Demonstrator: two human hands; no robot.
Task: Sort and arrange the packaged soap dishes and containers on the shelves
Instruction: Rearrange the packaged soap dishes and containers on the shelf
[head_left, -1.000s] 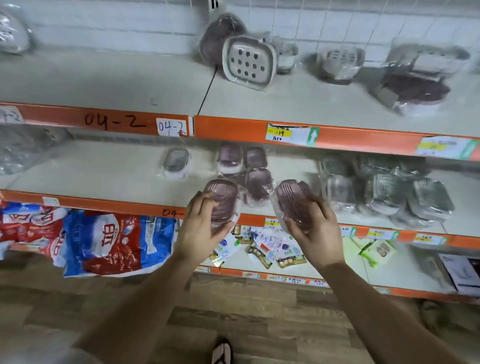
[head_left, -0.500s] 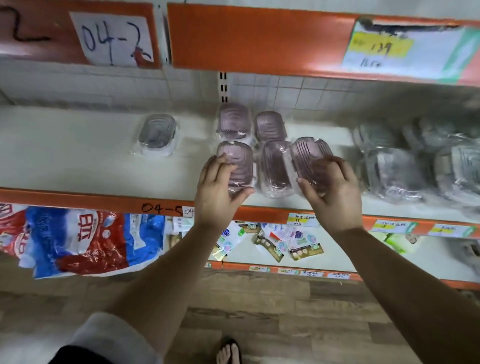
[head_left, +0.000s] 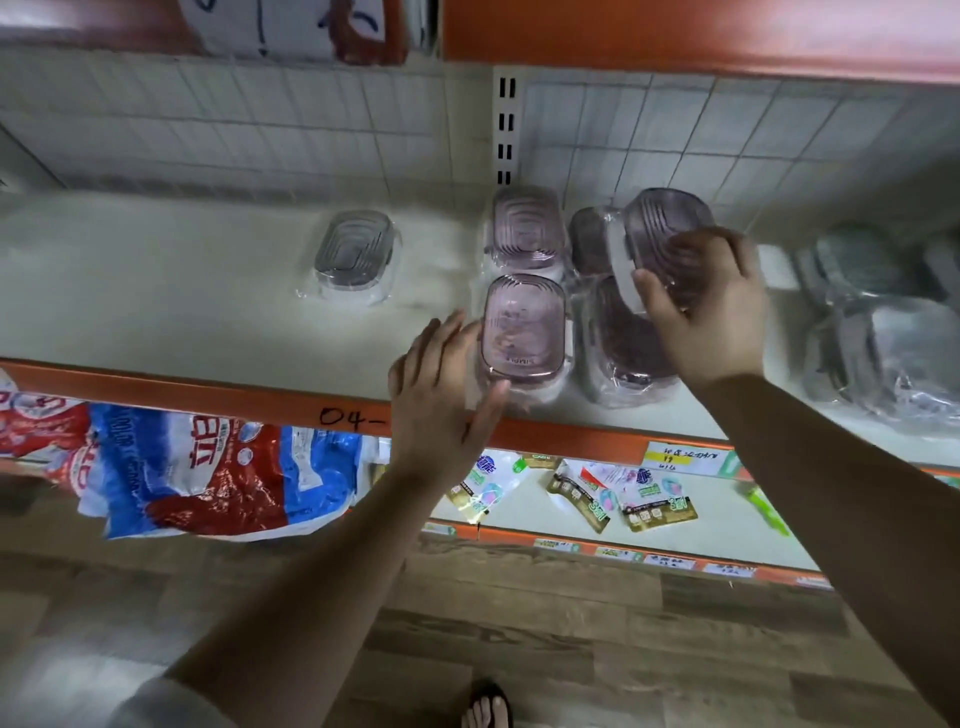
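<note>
Soap dish, purple and film-wrapped, sits near the shelf edge; left hand rests flat-fingered against its left side; farther right, right hand grips a second dish aloft; probably light, rigid, slippery-wrapped; best held by the long sides.

Backed by a white tiled wall, split by a slotted metal upright. Fitted with a cream shelf fronted by an orange edge strip hand-marked "04-" and bearing a yellow-and-white price label, with a lower shelf beneath and an upper orange strip overhead. Floored in grey-brown wood-look planks under soft, even light.
</note>
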